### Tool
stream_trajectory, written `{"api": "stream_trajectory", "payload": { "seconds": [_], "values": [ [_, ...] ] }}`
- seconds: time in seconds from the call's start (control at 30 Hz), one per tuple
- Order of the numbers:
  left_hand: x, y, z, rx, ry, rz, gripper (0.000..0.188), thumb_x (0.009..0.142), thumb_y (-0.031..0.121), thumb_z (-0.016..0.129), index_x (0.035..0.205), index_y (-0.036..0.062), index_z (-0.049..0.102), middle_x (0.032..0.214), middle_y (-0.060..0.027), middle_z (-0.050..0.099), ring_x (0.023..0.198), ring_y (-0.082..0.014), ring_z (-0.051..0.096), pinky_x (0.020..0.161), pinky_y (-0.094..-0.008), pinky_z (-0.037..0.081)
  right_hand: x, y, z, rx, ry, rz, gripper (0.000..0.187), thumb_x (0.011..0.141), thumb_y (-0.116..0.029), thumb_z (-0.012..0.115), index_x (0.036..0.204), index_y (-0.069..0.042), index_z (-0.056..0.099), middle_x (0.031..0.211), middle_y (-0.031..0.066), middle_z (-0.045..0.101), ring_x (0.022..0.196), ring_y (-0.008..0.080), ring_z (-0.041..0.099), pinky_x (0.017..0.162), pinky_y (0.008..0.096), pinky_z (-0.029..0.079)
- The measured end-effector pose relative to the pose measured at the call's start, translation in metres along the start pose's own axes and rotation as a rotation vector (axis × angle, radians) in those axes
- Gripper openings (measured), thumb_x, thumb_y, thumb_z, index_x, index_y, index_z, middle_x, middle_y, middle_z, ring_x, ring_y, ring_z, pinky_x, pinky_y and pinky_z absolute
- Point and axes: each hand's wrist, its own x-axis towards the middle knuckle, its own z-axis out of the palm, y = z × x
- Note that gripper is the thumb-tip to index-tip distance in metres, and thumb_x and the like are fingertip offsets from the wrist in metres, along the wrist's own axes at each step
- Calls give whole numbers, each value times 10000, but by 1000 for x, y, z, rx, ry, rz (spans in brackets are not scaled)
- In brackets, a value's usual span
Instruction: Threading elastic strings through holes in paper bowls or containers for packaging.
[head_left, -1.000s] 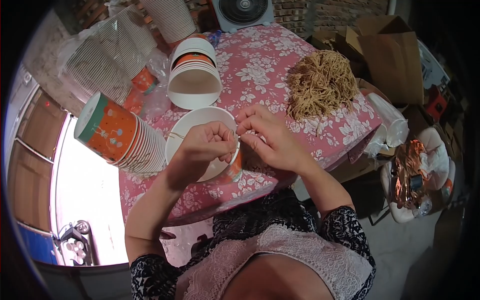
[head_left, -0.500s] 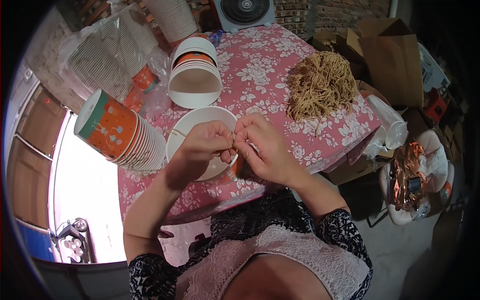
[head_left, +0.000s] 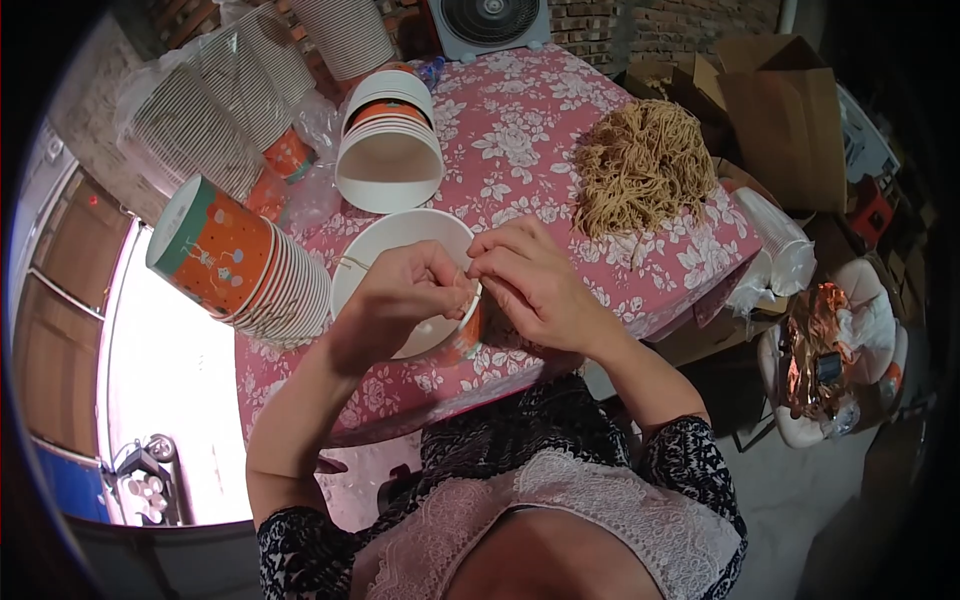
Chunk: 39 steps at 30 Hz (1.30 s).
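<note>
A round paper bucket [head_left: 370,236], white inside with some orange outside, stands open side up at the table's near edge. My left hand [head_left: 405,292] reaches over it, thumb and fingers pinched at the right rim. A thin tan cord [head_left: 353,262] shows at the bucket's left side and runs toward this hand; its far end is hidden by my fingers. Close against the left fingertips, my right hand [head_left: 535,288] has its fingers curled together at the outside of the same rim. What the right fingertips grip is hidden.
Loose tan cords lie in a heap [head_left: 645,165] on the flowered pink tablecloth [head_left: 510,140]. Nested buckets [head_left: 390,165] lie behind, and an orange-and-green stack [head_left: 230,255] leans at left. Wrapped stacks [head_left: 190,130], a fan [head_left: 490,20], cardboard boxes [head_left: 785,130] and a chair [head_left: 865,290] surround the table.
My right hand has shifted slightly right and its fingers have drawn closer together. My left fingertips stay at the rim. More of the bucket's orange outside shows between the hands.
</note>
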Motion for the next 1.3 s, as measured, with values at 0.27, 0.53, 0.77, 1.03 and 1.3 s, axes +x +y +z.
{"api": "stream_trajectory", "payload": {
  "seconds": [0.27, 0.53, 0.77, 1.03, 1.3],
  "values": [
    [-2, -13, 13, 919, 273, 442, 70, 827, -17, 601, 839, -2, 534, 758, -90, 576, 665, -171, 599, 598, -304, 483, 6, -4, 2, -63, 1, -10, 127, 776, -17, 655, 889, -12, 596, 974, 108, 548, 964, 319, 488, 829, 395, 415],
    [1, -7, 25, 1056, 364, 471, 87, 803, 1, 597, 795, 14, 512, 753, -171, 551, 694, -371, 596, 616, -420, 486, 13, 1, 6, -127, 66, -79, 109, 733, -43, 634, 814, 26, 611, 1121, 144, 562, 1079, 351, 474, 889, 452, 382],
    [0, -6, 26, 1103, 389, 381, 70, 834, 57, 605, 851, 19, 548, 750, -178, 605, 695, -368, 634, 626, -421, 513, 18, 15, 6, -53, -125, -48, 137, 802, -74, 590, 754, 48, 629, 1375, 218, 460, 1292, 395, 362, 1060, 486, 301],
    [-1, -7, 25, 1062, 381, 395, 94, 850, 90, 604, 859, 14, 549, 754, -175, 608, 691, -363, 638, 625, -418, 515, 14, 29, 4, 370, -248, 140, 179, 936, -148, 548, 898, -3, 645, 1490, 151, 374, 1394, 343, 256, 1132, 467, 204],
    [-2, -5, 24, 1022, 375, 346, 91, 847, 83, 603, 855, 17, 541, 746, -179, 600, 688, -358, 636, 618, -412, 508, 8, 19, 8, 409, -131, 210, 102, 887, -133, 648, 897, -31, 653, 1388, 129, 494, 1337, 285, 367, 1108, 427, 254]
  ]
}}
